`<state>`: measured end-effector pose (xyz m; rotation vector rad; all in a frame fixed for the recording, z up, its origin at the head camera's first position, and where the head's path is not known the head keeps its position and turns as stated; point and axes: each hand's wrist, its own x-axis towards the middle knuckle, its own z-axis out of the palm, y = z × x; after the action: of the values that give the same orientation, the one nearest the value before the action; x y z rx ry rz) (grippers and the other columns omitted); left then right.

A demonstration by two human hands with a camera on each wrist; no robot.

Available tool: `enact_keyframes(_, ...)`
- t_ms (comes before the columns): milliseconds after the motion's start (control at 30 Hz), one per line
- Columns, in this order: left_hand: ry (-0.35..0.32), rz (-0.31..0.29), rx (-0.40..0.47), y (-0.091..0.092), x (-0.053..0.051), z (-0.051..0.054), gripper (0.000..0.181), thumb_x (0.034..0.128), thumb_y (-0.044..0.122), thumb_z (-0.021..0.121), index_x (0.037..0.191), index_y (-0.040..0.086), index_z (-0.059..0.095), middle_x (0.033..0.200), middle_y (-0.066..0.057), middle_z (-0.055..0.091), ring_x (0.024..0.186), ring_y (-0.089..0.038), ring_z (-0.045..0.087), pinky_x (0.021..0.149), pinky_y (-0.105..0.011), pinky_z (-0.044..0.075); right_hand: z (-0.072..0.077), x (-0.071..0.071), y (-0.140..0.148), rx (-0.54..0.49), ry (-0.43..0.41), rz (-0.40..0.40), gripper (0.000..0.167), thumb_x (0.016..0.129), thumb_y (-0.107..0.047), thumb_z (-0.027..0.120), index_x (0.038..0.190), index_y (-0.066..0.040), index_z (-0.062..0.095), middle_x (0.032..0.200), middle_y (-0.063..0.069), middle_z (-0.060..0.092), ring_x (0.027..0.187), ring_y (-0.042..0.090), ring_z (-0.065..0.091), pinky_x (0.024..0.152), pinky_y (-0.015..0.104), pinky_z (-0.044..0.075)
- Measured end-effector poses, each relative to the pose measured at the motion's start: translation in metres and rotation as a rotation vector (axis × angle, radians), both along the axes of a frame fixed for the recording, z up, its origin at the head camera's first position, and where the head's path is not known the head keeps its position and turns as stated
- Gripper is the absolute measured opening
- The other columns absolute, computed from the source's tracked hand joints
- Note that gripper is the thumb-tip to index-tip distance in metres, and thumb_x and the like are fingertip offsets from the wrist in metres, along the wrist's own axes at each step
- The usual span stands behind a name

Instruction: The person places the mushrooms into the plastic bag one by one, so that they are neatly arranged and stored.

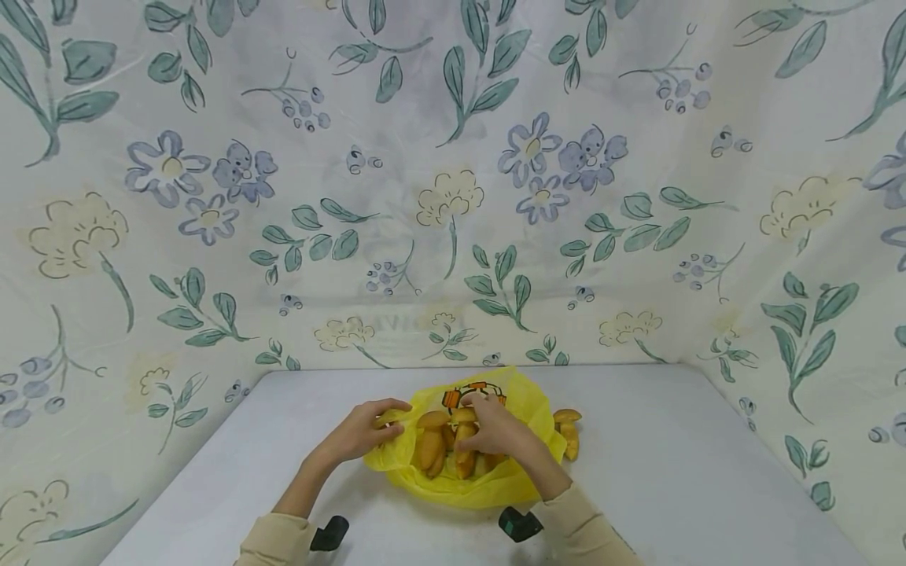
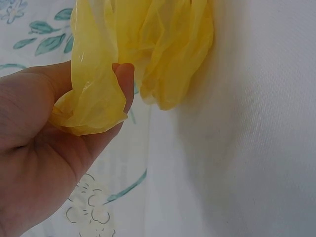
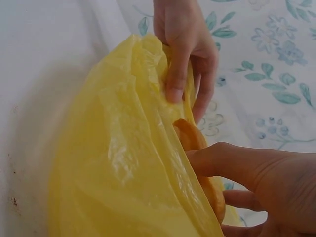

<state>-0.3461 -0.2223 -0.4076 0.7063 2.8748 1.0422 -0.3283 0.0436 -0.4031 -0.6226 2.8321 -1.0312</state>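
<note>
A yellow plastic bag (image 1: 495,495) lies on the table with its mouth spread open, and several brownish-yellow mushrooms (image 1: 432,452) show inside. My left hand (image 1: 357,432) holds the bag's left rim; in the left wrist view a fold of the thin plastic (image 2: 94,106) runs between the thumb and fingers. Reaching into the mouth, my right hand (image 1: 501,432) grips one mushroom (image 1: 464,462) by thumb and fingers. From the right wrist, that mushroom (image 3: 213,195) is partly hidden by the bag's wall and the fingers.
One more mushroom (image 1: 570,440) lies outside the bag, close to its right side. The white table (image 1: 679,472) meets a floral cloth backdrop (image 1: 453,236) at its far edge. Black devices (image 1: 520,524) are at both wrists.
</note>
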Motion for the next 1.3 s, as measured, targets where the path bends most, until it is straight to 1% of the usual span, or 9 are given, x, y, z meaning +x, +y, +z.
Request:
enact_keyframes(300,-0.002,0.006,0.003,0.0,0.0,0.001,0.032,0.0947,0.014,0.063,0.126,0.008,0.063,0.134,-0.016,0.061,0.121,-0.033,0.056,0.103,-0.055,0.047,0.004,0.0,0.003,0.022,0.001,0.001,0.069,0.083,-0.026,0.079,0.14,-0.005,0.046,0.135,0.021,0.049,0.118,0.031,0.051,0.1,0.05,0.048)
enact_keyframes(567,-0.004,0.0,0.001,0.001,0.001,0.001,0.033,0.0947,0.014,0.063,0.127,0.008,0.063,0.134,-0.017,0.061,0.121,-0.033,0.056,0.103,-0.055,0.047,0.005,0.001,0.009,0.015,-0.027,-0.033,0.071,0.083,-0.027,0.079,0.142,-0.008,0.045,0.141,0.024,0.045,0.123,0.034,0.052,0.101,0.052,0.048)
enact_keyframes(733,-0.002,-0.001,0.005,0.001,0.002,0.002,0.033,0.0946,0.013,0.063,0.127,0.007,0.063,0.134,-0.017,0.061,0.121,-0.033,0.056,0.103,-0.055,0.047,0.006,0.001,0.014,0.022,-0.013,-0.033,0.073,0.082,-0.029,0.08,0.143,-0.007,0.045,0.139,0.024,0.047,0.117,0.033,0.056,0.097,0.05,0.052)
enact_keyframes(800,-0.002,0.001,0.009,0.001,0.002,0.001,0.032,0.0946,0.013,0.063,0.127,0.007,0.063,0.134,-0.017,0.061,0.122,-0.034,0.056,0.103,-0.056,0.047,0.006,0.001,0.017,0.024,-0.011,-0.032,0.073,0.082,-0.029,0.08,0.143,-0.008,0.046,0.14,0.025,0.045,0.115,0.032,0.057,0.095,0.049,0.052)
enact_keyframes(900,-0.005,0.011,0.011,0.002,0.002,0.001,0.032,0.0944,0.013,0.064,0.126,0.007,0.063,0.134,-0.016,0.061,0.123,-0.034,0.055,0.104,-0.057,0.045,0.008,0.001,0.02,0.019,-0.002,-0.035,0.072,0.082,-0.029,0.079,0.143,-0.008,0.046,0.142,0.026,0.044,0.115,0.031,0.056,0.095,0.049,0.052)
enact_keyframes(1000,-0.009,0.022,0.012,0.002,0.002,0.001,0.032,0.0942,0.013,0.064,0.126,0.008,0.063,0.134,-0.015,0.061,0.124,-0.034,0.055,0.105,-0.057,0.045,0.011,0.002,0.023,0.018,0.029,-0.043,0.071,0.083,-0.029,0.078,0.143,-0.008,0.046,0.139,0.025,0.047,0.114,0.031,0.056,0.095,0.049,0.052)
enact_keyframes(1100,-0.009,0.014,0.014,0.001,0.002,0.001,0.032,0.0944,0.013,0.064,0.126,0.008,0.063,0.134,-0.016,0.061,0.123,-0.034,0.055,0.104,-0.056,0.046,0.014,0.001,0.026,0.01,0.056,-0.056,0.07,0.084,-0.03,0.078,0.143,-0.008,0.047,0.136,0.024,0.05,0.114,0.031,0.055,0.096,0.049,0.052)
enact_keyframes(1167,-0.009,0.01,0.014,0.0,0.002,0.001,0.032,0.0943,0.013,0.064,0.126,0.008,0.063,0.134,-0.016,0.061,0.122,-0.034,0.056,0.103,-0.055,0.047,0.015,0.002,0.029,0.007,0.063,-0.058,0.069,0.084,-0.03,0.078,0.142,-0.008,0.048,0.133,0.023,0.052,0.111,0.03,0.056,0.094,0.049,0.052)
enact_keyframes(1300,-0.009,0.012,0.008,0.001,0.004,0.003,0.032,0.0943,0.014,0.064,0.126,0.007,0.063,0.134,-0.017,0.061,0.121,-0.034,0.057,0.102,-0.054,0.049,0.018,0.003,0.036,0.002,0.062,-0.063,0.068,0.085,-0.03,0.077,0.142,-0.008,0.048,0.131,0.022,0.054,0.109,0.029,0.057,0.093,0.048,0.053)
